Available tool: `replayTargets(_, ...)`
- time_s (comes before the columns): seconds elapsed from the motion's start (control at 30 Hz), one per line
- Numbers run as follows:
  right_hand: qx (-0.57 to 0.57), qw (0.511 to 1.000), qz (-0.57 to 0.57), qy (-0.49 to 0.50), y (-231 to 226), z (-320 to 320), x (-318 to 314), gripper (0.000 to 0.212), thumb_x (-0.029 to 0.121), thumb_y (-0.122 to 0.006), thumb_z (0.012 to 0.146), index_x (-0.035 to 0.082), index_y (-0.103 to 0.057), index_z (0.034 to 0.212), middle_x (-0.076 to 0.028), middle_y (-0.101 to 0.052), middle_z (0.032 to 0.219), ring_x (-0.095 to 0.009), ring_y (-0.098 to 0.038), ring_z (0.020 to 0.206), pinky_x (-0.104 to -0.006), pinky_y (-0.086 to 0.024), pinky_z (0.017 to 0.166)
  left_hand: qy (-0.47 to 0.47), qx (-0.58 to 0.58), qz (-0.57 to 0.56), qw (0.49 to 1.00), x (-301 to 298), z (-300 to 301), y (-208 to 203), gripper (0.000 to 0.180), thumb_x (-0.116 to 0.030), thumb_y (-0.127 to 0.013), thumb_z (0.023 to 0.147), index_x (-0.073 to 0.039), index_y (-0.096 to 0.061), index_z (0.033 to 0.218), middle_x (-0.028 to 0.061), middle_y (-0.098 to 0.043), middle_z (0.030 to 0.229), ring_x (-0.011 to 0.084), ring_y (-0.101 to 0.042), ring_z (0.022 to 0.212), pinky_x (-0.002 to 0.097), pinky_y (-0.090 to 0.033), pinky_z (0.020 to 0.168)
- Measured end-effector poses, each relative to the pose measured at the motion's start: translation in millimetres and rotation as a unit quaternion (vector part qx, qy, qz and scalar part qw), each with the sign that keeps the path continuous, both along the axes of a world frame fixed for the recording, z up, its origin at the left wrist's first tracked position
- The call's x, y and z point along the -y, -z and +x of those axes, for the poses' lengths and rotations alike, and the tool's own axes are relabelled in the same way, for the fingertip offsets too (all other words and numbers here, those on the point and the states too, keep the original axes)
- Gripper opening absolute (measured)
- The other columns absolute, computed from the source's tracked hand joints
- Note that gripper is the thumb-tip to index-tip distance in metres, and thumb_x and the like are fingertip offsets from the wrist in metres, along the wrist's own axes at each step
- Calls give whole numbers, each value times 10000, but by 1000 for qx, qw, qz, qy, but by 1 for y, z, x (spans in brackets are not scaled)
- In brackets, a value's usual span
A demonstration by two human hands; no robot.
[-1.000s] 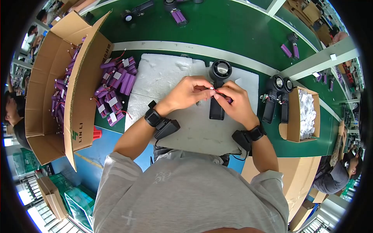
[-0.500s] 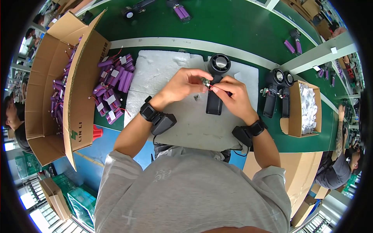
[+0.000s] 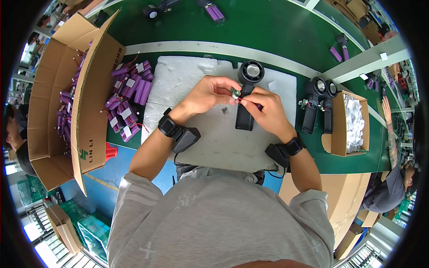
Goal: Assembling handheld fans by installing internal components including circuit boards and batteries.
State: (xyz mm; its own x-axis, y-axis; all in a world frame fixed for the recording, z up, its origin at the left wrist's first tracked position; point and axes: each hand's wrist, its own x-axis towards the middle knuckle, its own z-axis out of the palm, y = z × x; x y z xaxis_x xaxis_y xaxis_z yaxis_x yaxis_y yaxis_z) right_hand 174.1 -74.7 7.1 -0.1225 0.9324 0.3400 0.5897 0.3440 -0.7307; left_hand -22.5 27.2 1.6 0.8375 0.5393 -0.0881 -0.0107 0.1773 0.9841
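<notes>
My left hand (image 3: pixel 208 94) pinches a small green circuit board (image 3: pixel 235 92) between thumb and fingertips. Close against it, my right hand (image 3: pixel 268 109) is closed on thin red wires (image 3: pixel 240 100) that meet the board. A bit of purple shows beneath the right fingers, probably a battery cell, mostly hidden. Under both hands lies a black handheld fan (image 3: pixel 244 119), its round head away from me and its handle hollow and open. It rests on a white foam pad (image 3: pixel 178 76) whose near part is greyish. Both wrists wear black straps with boxy devices.
Purple battery packs (image 3: pixel 129 89) with wires are piled left of the pad, beside a large cardboard box (image 3: pixel 96 102) holding more. To the right stand two black fans (image 3: pixel 311 111) and a small carton (image 3: pixel 339 134) of white pieces. Fan parts lie on the green belt (image 3: pixel 268 35) beyond.
The fan parts on the far green belt have shifted right. My left fingers have tilted the circuit board slightly, with both hands staying together. A co-worker's arm at far right has moved.
</notes>
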Motion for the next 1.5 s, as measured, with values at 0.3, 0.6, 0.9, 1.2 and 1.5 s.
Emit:
replayTargets(0.3, -4, 1000, -1, -3, -2, -1, 0, 63, 56, -675, 816, 1, -692, 842, -77, -537, 692, -202, -502, 560, -317, -368, 507, -22, 9, 18, 1000, 0, 0, -2, 302, 98, -675, 810, 2, -626, 1093, 62, -673, 969, 125, -647, 894, 272, -542, 820)
replayTargets(0.6, -21, 1000, -12, 4, 2, 2, -3, 60, 48, -676, 814, -9, -685, 833, -81, -546, 695, -192, -496, 556, -312, -365, 504, -37, 8, 48, 998, 0, 2, 1, 313, 110, -693, 790, -4, -615, 1070, 60, -671, 968, 110, -644, 871, 252, -537, 791)
replayTargets(0.9, -25, 1000, 13, -9, 0, 3, -1, 52, 41, -680, 815, -9, -686, 830, -86, -562, 708, -199, -516, 572, -310, -377, 508, -45, 39, 21, 998, 5, 5, 6, 290, 89, -699, 796, -13, -639, 1060, 58, -677, 965, 105, -641, 890, 256, -535, 799)
replayTargets(1.2, -31, 999, 6, 28, -3, 1, 3, 115, 54, -673, 826, 16, -663, 934, -100, -624, 807, -241, -616, 638, -318, -488, 569, -36, 18, 64, 997, 13, 8, 2, 374, 95, -658, 820, -16, -640, 1176, 55, -677, 1018, 136, -648, 925, 288, -546, 847)
replayTargets(1.5, -41, 993, 73, 86, -4, -10, -2, 317, 9, -760, 730, 38, -632, 1018, -75, -617, 892, -168, -575, 666, -277, -451, 556, -99, -5, 241, 966, 21, 12, 5, 390, 90, -624, 803, -16, -640, 1178, 78, -688, 994, 146, -660, 899, 289, -561, 813)
